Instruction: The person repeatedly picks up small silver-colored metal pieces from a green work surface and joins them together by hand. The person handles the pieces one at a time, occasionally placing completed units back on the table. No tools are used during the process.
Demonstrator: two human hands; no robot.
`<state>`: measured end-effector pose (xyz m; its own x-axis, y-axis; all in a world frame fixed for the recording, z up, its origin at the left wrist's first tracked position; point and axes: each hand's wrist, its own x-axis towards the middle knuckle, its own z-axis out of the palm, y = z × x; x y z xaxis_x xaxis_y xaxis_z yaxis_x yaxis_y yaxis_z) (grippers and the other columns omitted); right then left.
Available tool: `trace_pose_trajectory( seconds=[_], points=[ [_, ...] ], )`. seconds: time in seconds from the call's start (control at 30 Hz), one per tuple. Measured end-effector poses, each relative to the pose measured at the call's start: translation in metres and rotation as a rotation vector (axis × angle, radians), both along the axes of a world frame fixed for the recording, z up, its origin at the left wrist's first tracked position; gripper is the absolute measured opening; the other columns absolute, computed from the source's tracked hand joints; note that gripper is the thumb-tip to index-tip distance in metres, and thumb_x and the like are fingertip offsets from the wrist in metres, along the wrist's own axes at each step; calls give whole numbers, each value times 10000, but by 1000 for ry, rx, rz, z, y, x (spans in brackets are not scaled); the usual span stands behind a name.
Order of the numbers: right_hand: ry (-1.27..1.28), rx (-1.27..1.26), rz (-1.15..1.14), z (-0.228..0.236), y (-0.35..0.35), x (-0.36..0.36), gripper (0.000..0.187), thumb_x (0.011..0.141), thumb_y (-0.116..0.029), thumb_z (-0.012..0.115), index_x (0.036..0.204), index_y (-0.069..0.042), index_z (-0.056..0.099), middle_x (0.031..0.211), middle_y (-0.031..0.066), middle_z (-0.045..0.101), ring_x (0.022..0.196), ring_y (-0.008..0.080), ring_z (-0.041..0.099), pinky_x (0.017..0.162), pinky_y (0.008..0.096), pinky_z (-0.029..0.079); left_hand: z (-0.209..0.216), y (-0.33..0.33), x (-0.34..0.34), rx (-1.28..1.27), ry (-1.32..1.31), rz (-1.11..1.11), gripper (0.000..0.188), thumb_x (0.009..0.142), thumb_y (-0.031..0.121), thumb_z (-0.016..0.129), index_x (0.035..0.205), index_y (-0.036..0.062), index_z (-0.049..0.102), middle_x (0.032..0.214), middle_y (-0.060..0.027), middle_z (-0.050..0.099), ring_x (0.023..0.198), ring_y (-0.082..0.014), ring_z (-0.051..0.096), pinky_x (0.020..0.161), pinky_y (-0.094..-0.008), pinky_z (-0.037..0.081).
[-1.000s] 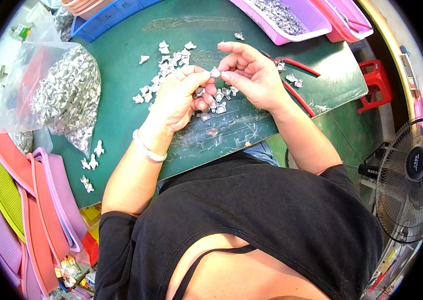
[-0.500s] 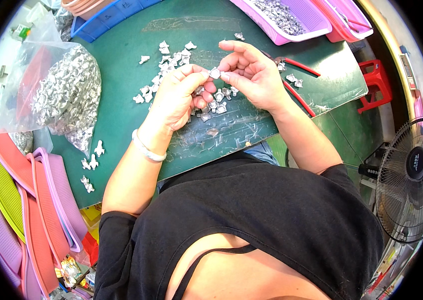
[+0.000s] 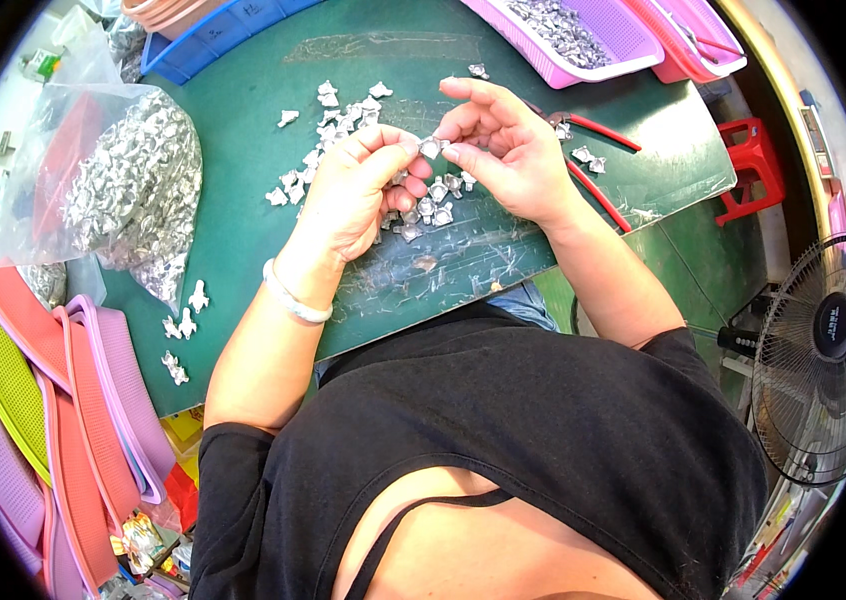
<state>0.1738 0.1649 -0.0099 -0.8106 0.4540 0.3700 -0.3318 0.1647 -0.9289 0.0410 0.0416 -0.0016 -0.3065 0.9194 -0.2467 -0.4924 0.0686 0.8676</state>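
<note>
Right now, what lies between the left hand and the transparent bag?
In the head view, loose silver parts lie beside the left hand, then green tabletop toward the bag.

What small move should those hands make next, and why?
Perhaps a gentle twist of the small silvery metal piece, since the left hand and right hand pinch it from opposite sides, with similar loose pieces on the green tabletop.

The green table [image 3: 243, 120] carries scattered silvery pieces [image 3: 293, 181], a clear bag [image 3: 133, 180] at left, red-handled tool [image 3: 603, 133] at right, blue crate [image 3: 185, 60] far left and purple basket [image 3: 635, 48] far right.
</note>
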Motion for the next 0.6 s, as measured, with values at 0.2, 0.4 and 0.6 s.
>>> trace_pose_trajectory(
  seconds=[0.2, 0.4, 0.6],
  points=[
    [30, 61, -32, -1, -1, 0, 476, 764, 85, 558, 1210, -33, 438, 855, 38, 555, 791, 87, 540, 739, 221, 449, 0, -1, 0, 3, 0, -2, 116, 851, 135, 553, 901, 31, 562, 758, -53, 594, 619, -92, 558, 520, -176, 437],
    [55, 90, -38, -2, 0, 0, 475, 762, 90, 559, 1206, -31, 443, 851, 38, 555, 785, 86, 542, 736, 221, 452, 0, -1, 0, -7, 4, -4, 116, 849, 136, 557, 900, 32, 564, 762, -52, 594, 627, -92, 561, 527, -175, 439],
    [48, 130, -43, -2, 0, 0, 469, 759, 81, 565, 1199, -37, 450, 838, 35, 561, 785, 88, 544, 726, 224, 454, 2, 0, 2, -3, 3, -20, 122, 849, 138, 561, 901, 27, 561, 781, -66, 595, 632, -102, 565, 526, -180, 443]
  ],
)
